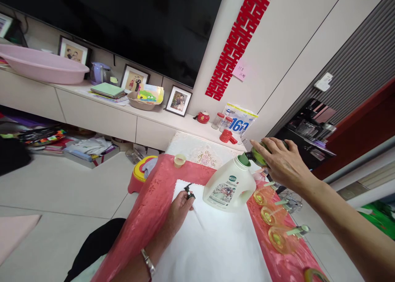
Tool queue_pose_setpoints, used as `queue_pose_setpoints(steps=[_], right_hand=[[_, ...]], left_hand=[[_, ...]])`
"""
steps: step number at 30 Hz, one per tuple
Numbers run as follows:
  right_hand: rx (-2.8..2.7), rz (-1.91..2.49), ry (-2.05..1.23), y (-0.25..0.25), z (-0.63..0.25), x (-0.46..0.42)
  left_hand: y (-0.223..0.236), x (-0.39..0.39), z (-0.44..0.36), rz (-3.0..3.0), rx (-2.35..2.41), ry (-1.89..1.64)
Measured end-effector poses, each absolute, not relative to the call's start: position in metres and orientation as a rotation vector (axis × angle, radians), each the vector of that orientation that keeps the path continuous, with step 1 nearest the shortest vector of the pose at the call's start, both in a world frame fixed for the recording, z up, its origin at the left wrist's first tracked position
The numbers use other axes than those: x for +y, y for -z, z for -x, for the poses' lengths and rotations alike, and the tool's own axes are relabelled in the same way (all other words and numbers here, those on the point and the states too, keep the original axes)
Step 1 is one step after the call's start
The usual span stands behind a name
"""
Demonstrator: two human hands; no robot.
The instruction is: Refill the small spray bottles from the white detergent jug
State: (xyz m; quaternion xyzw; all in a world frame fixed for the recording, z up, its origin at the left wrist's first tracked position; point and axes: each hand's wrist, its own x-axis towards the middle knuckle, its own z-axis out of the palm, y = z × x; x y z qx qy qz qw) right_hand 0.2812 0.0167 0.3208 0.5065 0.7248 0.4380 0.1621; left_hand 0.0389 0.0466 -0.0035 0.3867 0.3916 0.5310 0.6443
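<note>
My right hand (pixel 282 158) grips a green bottle (pixel 260 156), tipped sideways with its dark neck at the mouth of a large white detergent jug (pixel 230 187). The jug stands upright, and its label shows a floral picture. Liquid leaving the bottle cannot be made out. In my left hand (pixel 180 208) is a black pump head (pixel 189 190), its pale dip tube pointing down over the white sheet (pixel 216 249). A small yellowish cap (pixel 179 160) sits on the red tablecloth (pixel 154 191), beyond my left hand.
Several clear bottles holding yellow liquid (pixel 279 239) line the table's right side. Behind the table runs a low cabinet (pixel 101 113) bearing a pink basin (pixel 43 66), photo frames and a blue-white bag (pixel 239 119). A red-yellow stool (pixel 140 175) stands left.
</note>
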Motion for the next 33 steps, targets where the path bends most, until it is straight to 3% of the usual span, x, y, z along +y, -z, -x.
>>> queue_pose_setpoints(steps=[33], right_hand=[[1.925,-1.360,-1.250,-0.331,-0.262,0.015]], left_hand=[[0.004,0.049,-0.040,-0.845,0.907,-1.204]])
